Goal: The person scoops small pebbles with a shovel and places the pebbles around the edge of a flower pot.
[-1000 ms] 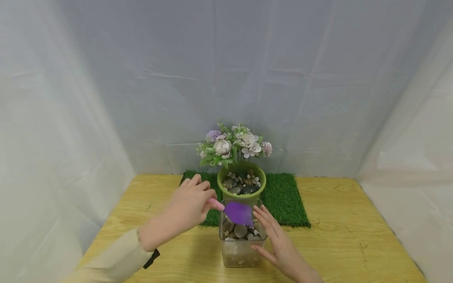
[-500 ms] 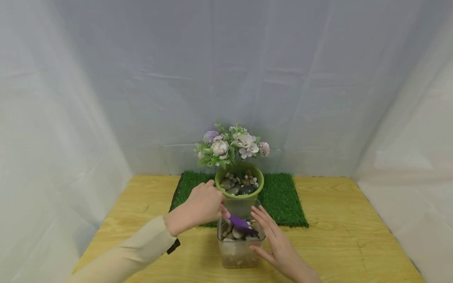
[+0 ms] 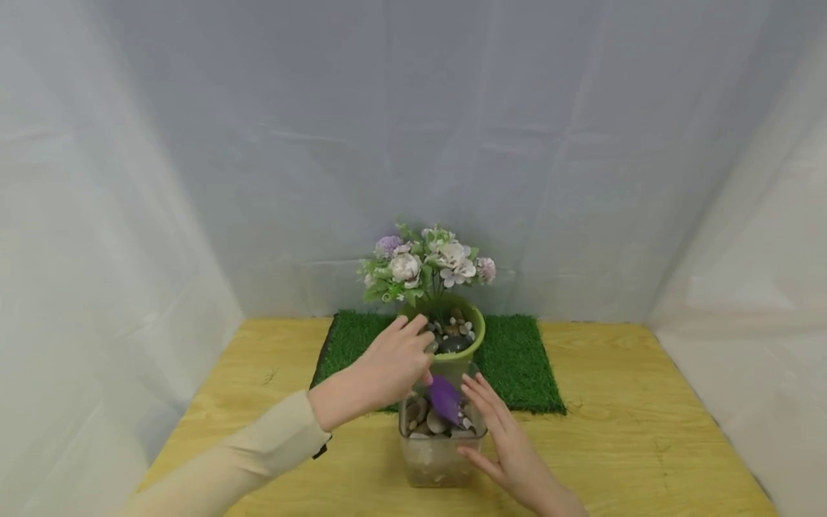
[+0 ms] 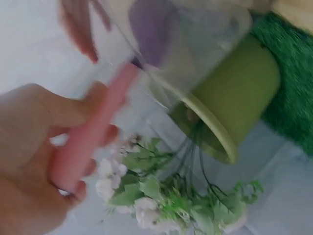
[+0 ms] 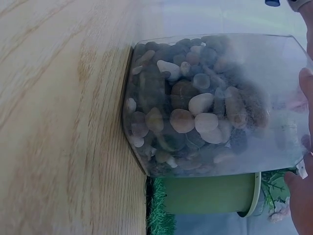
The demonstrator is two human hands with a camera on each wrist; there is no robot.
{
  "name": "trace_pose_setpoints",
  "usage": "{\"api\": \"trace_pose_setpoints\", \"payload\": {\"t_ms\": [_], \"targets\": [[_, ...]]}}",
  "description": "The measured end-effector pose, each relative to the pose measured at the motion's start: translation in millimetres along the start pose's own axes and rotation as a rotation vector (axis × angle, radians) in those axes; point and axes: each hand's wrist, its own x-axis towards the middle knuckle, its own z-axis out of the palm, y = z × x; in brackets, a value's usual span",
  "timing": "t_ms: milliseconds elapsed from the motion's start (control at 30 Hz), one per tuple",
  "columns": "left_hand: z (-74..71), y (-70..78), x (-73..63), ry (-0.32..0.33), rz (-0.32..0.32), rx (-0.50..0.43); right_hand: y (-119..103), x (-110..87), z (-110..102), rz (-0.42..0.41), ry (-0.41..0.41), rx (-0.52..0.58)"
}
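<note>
In the head view my left hand (image 3: 390, 359) reaches over a clear plastic box (image 3: 439, 465), gripping a small shovel with a purple blade (image 3: 444, 399). Fingers and thumb wrap its pink handle (image 4: 95, 134) in the left wrist view, which is blurred. The blade points down inside the box, just over or against the pebbles (image 3: 436, 422); contact is hard to tell. At the box's right side is my right hand (image 3: 510, 452), fingers extended and thumb spread near the rim. The right wrist view shows pebbles (image 5: 183, 120) piled behind the clear wall.
Right behind the box stands a green flowerpot (image 3: 480, 334) holding stones and artificial flowers (image 3: 405, 268). It sits on a green turf mat (image 3: 526, 366). The wooden table (image 3: 607, 459) ends at a pale hanging sheet (image 3: 549, 179) at the back.
My left hand has moved forward and right. The shovel blade has dropped from above the pebbles into the box, then tilted steeper. My right hand stays beside the box.
</note>
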Motion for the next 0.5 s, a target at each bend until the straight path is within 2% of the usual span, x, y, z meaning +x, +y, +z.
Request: {"api": "trace_pose_setpoints", "payload": {"t_ms": [67, 133, 333, 400, 500], "targets": [[1.9, -0.5, 0.0, 0.036, 0.055, 0.038, 0.2, 0.4, -0.4, -0.006, 0.008, -0.005], [3.3, -0.9, -1.4, 0.029, 0.065, 0.052, 0.1, 0.4, -0.3, -0.01, 0.007, -0.011], [-1.3, 3.4, -2.4, -0.082, -0.028, 0.063, 0.7, -0.2, 0.1, 0.01, -0.019, -0.004], [-2.4, 6.1, 0.0, -0.072, -0.004, 0.084, 0.8, -0.4, -0.6, 0.027, -0.028, 0.004], [-1.8, 7.0, 0.9, 0.0, 0.064, 0.129, 0.8, -0.3, -1.6, 0.041, -0.031, 0.006]]}}
